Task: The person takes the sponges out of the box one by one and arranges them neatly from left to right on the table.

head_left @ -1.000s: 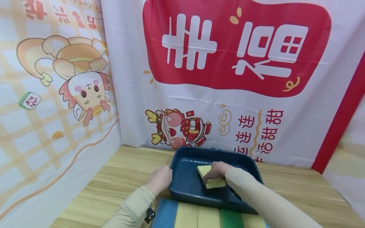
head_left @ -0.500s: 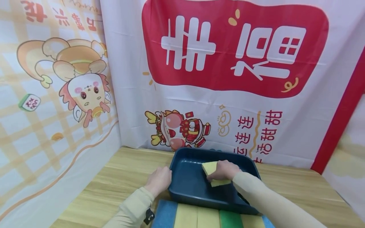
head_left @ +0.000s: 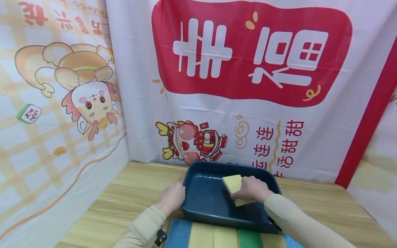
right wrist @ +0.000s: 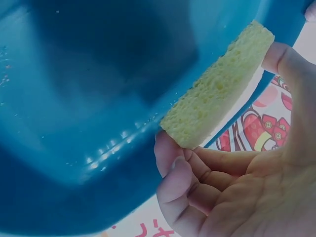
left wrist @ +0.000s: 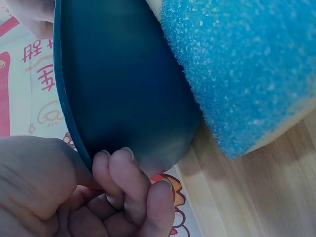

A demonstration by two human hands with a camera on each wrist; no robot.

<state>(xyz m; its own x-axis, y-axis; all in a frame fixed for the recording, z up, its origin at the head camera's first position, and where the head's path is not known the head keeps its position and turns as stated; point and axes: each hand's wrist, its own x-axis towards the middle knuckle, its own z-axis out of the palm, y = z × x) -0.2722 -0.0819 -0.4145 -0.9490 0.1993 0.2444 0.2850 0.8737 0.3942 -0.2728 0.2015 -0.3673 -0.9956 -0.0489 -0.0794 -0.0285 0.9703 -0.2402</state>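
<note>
A dark blue rectangular basin (head_left: pixel 206 193) stands on the wooden table. My left hand (head_left: pixel 172 197) grips its left rim; in the left wrist view, curled fingers (left wrist: pixel 129 173) lie against the basin wall. Inside the basin, my right hand (head_left: pixel 253 189) holds a pale yellow sponge (head_left: pixel 232 182), which is tilted. The right wrist view shows that sponge (right wrist: pixel 219 91) pinched between thumb and fingers at its two ends, over the blue interior. Part of the sponge is hidden behind the hand in the head view.
Along the basin's near side lies a row of sponges: a blue one (head_left: pixel 178 234), yellow ones (head_left: pixel 201 236), a green one (head_left: pixel 249 238) and another blue one at the right. Printed cloth (head_left: pixel 139 113) hangs behind the table and at its sides. Wood (head_left: pixel 124 196) shows left of the basin.
My right hand has moved to the right across the basin with the yellow sponge. The left hand stays on the rim. The head view has shifted slightly.
</note>
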